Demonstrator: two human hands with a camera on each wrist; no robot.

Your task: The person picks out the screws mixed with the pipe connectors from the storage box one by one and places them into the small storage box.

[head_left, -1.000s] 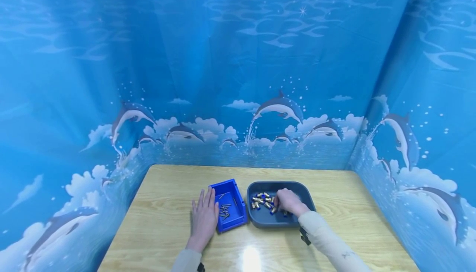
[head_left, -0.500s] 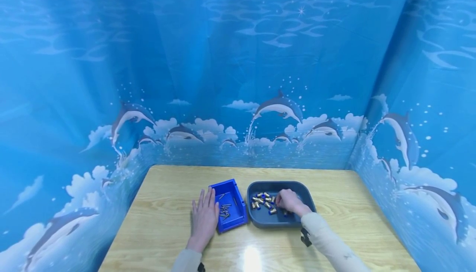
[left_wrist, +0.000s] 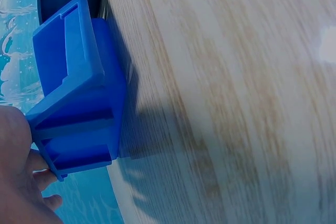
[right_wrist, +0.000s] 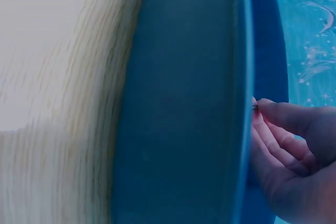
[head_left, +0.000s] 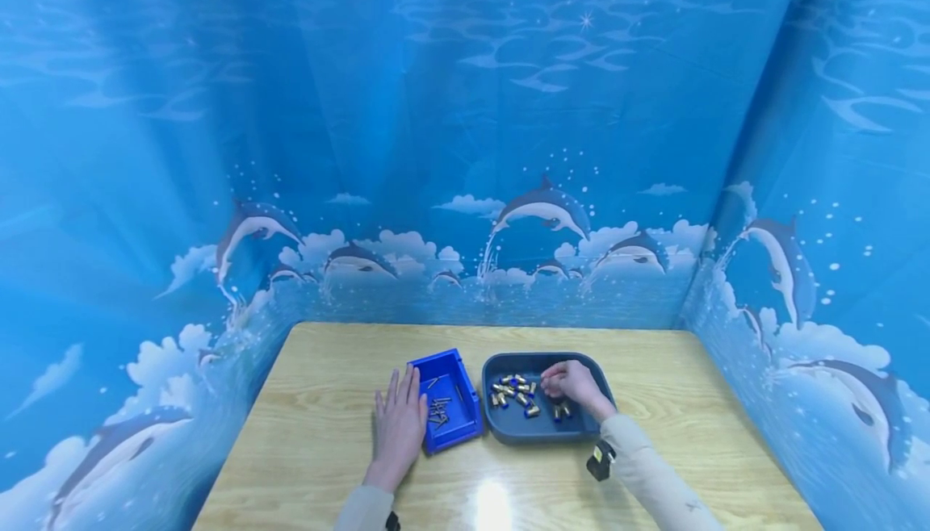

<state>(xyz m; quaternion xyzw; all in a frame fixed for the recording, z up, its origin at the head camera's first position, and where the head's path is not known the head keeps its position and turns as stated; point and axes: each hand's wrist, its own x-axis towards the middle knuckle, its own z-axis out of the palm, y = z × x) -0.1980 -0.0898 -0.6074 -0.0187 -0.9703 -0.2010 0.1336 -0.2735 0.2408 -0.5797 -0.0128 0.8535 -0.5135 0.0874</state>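
Observation:
My left hand point(head_left: 400, 427) lies with straight fingers along the left side of a blue plastic bin point(head_left: 471, 424). Several screws point(head_left: 439, 411) lie inside that bin. In the left wrist view, the fingers point(left_wrist: 43, 178) touch the bin's edge. Over the dark grey tub point(head_left: 508, 432), my right hand point(head_left: 577, 384) pinches a small metal piece point(right_wrist: 255, 107) between thumb and finger; most of it is hidden, so its kind is unclear. Several brass fittings with blue ends point(head_left: 521, 387) lie in the tub, mainly on its left, with a few point(head_left: 561, 411) below my right hand.
Bin and tub stand side by side on a light wooden table point(head_left: 312, 402). A blue curtain point(head_left: 450, 152) printed with dolphins hangs behind the table and along its sides. Each wrist carries a small black camera point(head_left: 600, 461).
My right hand has lifted and shifted slightly right inside the tub, uncovering fittings beneath it. The left hand has stayed still against the blue bin.

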